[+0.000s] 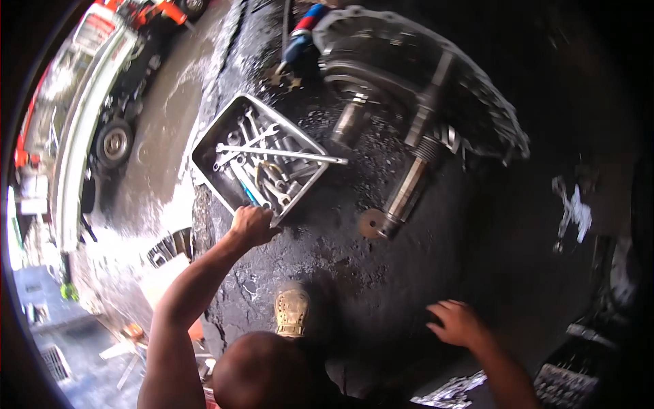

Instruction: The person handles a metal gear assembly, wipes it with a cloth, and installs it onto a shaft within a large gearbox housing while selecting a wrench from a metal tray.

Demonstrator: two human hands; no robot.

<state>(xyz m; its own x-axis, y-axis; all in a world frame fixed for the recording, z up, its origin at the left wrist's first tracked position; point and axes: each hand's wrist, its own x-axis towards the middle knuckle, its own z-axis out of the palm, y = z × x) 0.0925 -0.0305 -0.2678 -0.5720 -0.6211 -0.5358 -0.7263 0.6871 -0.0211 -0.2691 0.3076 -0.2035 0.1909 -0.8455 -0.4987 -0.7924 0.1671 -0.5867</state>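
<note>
A grey metal tray full of wrenches and sockets lies on the dark ground left of centre. My left hand is closed over its near rim, close to a blue-marked tool inside; the fingertips are partly hidden. Across the tray rests a long silver bar, its right end jutting past the rim. Over the ground at the lower right hovers my right hand, its fingers apart and nothing in them.
A large metal gear housing stands at the far side, with a ridged shaft pointing toward me. By that shaft's end is a rusty disc. A red-and-blue tool lies behind the tray. A shoe is on the near ground.
</note>
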